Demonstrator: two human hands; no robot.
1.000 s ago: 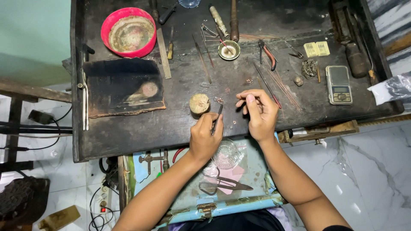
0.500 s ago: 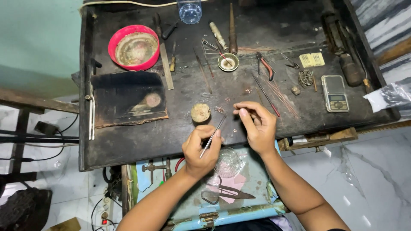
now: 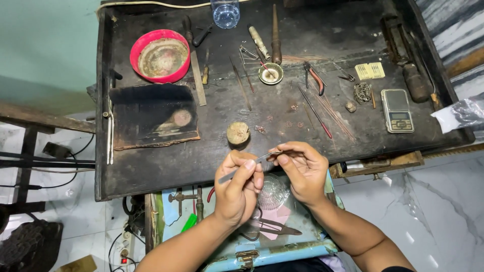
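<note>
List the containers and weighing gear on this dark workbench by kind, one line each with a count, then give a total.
Red bowl: 1
Small brass cup: 1
Clear plastic bottle: 1
Pocket digital scale: 1
Total: 4

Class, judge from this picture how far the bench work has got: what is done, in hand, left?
Done: small wire pieces lie on the bench. In hand: the left hand holds tweezers whose tips meet the right hand. Left: loose wires lie untouched.
</note>
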